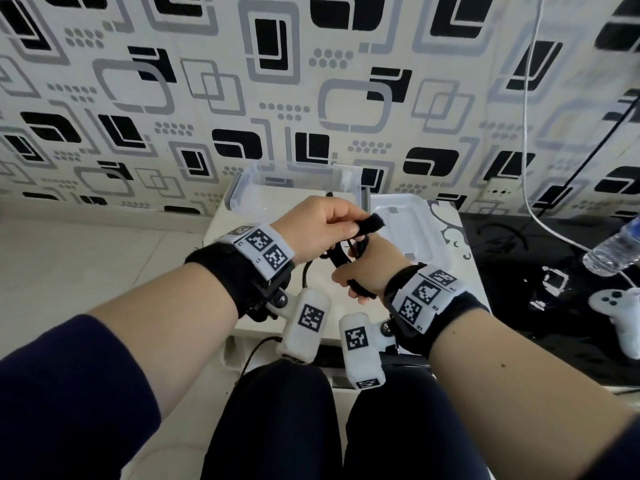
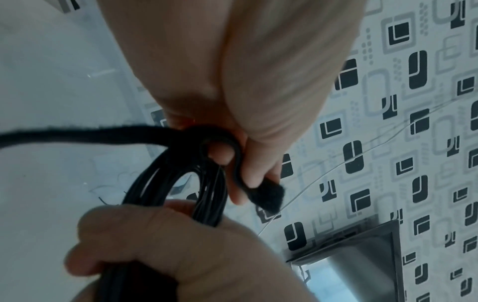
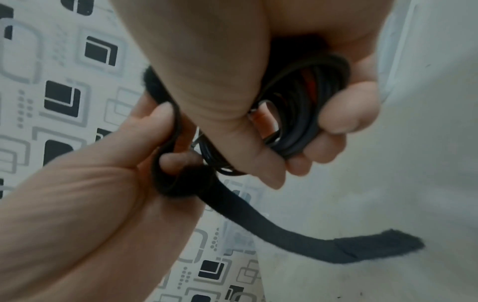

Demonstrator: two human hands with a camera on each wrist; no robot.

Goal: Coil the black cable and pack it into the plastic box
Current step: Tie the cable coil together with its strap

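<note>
My right hand (image 1: 353,277) grips the coiled black cable (image 1: 341,258) above a small white table; the right wrist view shows its fingers (image 3: 344,114) curled round the coil (image 3: 302,114). My left hand (image 1: 348,226) pinches a black velcro strap (image 1: 367,224) that loops round the top of the coil. In the left wrist view the strap (image 2: 269,196) wraps over one left fingertip (image 2: 220,153), and its long tail (image 2: 77,133) trails away. The clear plastic box (image 1: 242,190) stands open just behind my hands.
The box's lid (image 1: 412,216) lies to the right of the box on the white table (image 1: 221,223). On the dark surface at right are a water bottle (image 1: 613,251) and a white game controller (image 1: 620,317). A white cord (image 1: 526,133) hangs down the patterned wall.
</note>
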